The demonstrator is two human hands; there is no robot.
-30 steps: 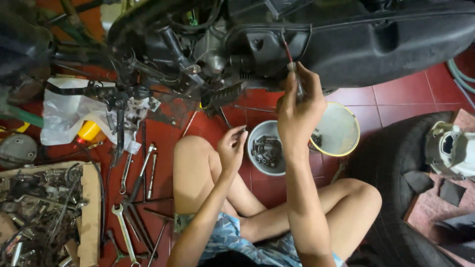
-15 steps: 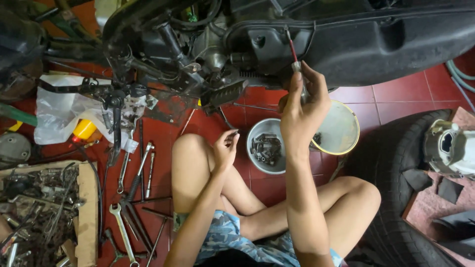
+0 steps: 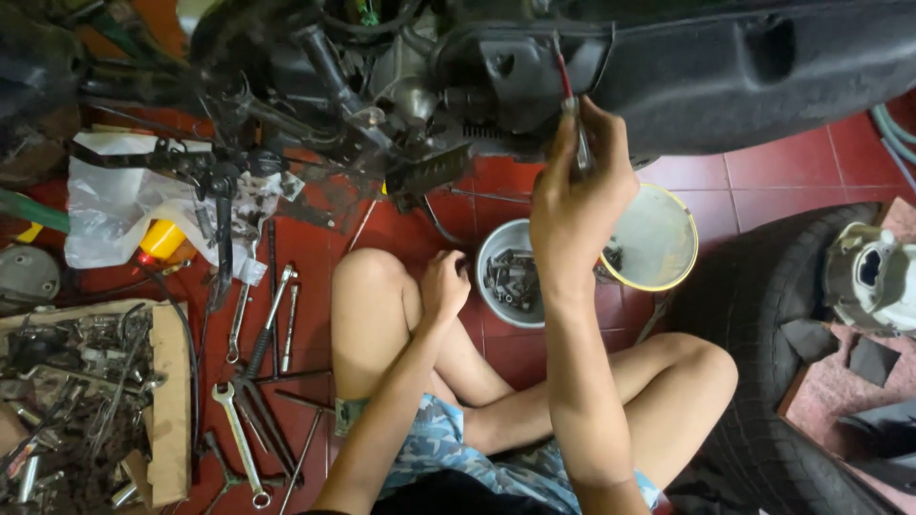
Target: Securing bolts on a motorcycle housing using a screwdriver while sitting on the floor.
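My right hand (image 3: 577, 195) is raised and gripped around a thin tool with a red and silver shaft (image 3: 571, 100), its tip against the black underside of a scooter body (image 3: 725, 67). My left hand (image 3: 446, 283) rests loosely curled by my bent left knee (image 3: 367, 286), beside a small grey bowl of bolts and small metal parts (image 3: 510, 272). Whether the left hand holds anything is hidden by the fingers. I sit cross-legged on a red tiled floor (image 3: 782, 162).
A cream bucket (image 3: 658, 238) stands behind my right wrist. Wrenches and ratchets (image 3: 253, 381) lie on the floor at the left. A cardboard box of greasy parts (image 3: 81, 401) sits far left. A black tyre (image 3: 763, 381) lies at the right, and white plastic sheeting (image 3: 114, 205) at upper left.
My right hand has moved slightly up along the tool against the scooter. My left hand has dropped from beside the bowl toward my knee and curled more.
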